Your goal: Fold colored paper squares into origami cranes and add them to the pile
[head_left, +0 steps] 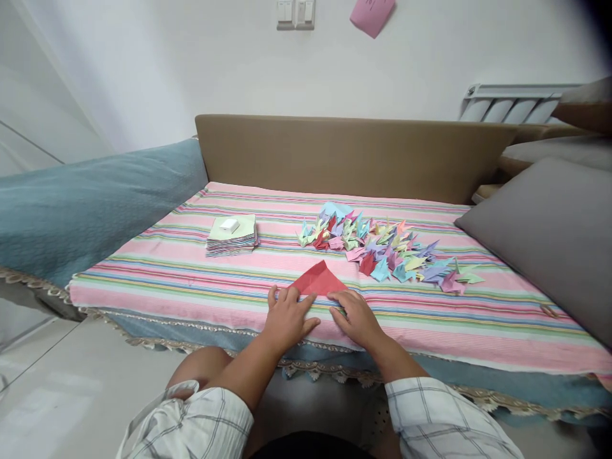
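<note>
A red sheet of paper (319,279), folded into a triangle with its point facing away from me, lies on the striped cloth (162,274). My left hand (289,315) rests on its lower left edge, fingers spread. At the lower right corner, my right hand (354,315) presses down with its fingers stretched out. Both hands partly cover the paper's near edge. Beyond and to the right, a crowd of folded paper cranes (382,250) in many colours spreads over the cloth.
Left of the cranes stands a stack of square paper (232,245) with a small white block (229,225) on top. A grey cushion (549,236) leans at the right. The sofa's brown backrest (344,156) and blue-covered armrest (105,197) border the seat.
</note>
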The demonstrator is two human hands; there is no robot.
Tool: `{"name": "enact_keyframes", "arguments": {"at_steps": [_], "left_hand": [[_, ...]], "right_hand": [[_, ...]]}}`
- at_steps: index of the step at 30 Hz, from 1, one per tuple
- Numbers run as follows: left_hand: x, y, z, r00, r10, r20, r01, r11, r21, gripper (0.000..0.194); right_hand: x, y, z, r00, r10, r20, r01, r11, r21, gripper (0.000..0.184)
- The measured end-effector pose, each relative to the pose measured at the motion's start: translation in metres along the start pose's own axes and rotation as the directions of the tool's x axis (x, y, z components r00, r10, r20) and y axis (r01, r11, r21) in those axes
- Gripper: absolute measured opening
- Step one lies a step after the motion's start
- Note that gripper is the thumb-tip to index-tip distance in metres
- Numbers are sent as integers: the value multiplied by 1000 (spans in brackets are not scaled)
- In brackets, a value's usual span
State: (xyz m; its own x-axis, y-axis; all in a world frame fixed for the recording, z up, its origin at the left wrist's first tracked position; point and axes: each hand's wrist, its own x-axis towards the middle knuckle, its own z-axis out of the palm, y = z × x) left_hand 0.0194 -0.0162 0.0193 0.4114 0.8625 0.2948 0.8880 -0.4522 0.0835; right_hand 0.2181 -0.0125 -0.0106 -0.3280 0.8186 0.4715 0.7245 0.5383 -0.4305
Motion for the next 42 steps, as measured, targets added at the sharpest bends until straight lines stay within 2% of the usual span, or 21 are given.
{"name": "enact_keyframes", "arguments": {"at_steps": [4,10,18,21,26,28,31,34,36,39,42], "left_hand": [[1,-8,-6,999,-48,-18,48,999,3,51],[-1,-23,-18,989,-141,-45,142,990,22,33],[4,-46,-16,956,-257,-144,266,963,50,33],[5,-43,-10,959,-229,-166,230,973,-14,30],[8,-29,3,984,-122,-130,109,988,-107,65],[9,-25,7,986,-135,-96,120,982,-143,63],[12,-22,8,980,-180,-87,162,969,-186,49],[14,-22,8,975,-191,-111,167,966,-200,38],[15,-22,8,972,-195,-129,165,964,-207,34],[15,-23,9,966,-202,-161,161,959,-234,35],[15,-24,12,961,-199,-193,147,956,-255,39]], "right_hand": [[0,0,0,1000,5,8,-5,1000,1,28],[0,3,1,1000,7,1,-7,1000,-13,29],[-1,3,2,1000,-5,-4,5,1000,-3,29],[-1,3,2,1000,1,0,-1,1000,1,29],[0,2,0,1000,6,9,-6,1000,12,29],[0,1,-1,1000,0,7,0,1000,17,29],[-1,0,-2,1000,-16,-2,16,999,30,28],[-1,0,-4,998,-27,-51,29,998,51,27],[-1,2,-5,992,-16,-129,22,999,41,26],[-1,7,-6,965,69,-253,-81,996,-36,29],[-2,14,-4,939,180,-293,-216,972,-94,36]]}}
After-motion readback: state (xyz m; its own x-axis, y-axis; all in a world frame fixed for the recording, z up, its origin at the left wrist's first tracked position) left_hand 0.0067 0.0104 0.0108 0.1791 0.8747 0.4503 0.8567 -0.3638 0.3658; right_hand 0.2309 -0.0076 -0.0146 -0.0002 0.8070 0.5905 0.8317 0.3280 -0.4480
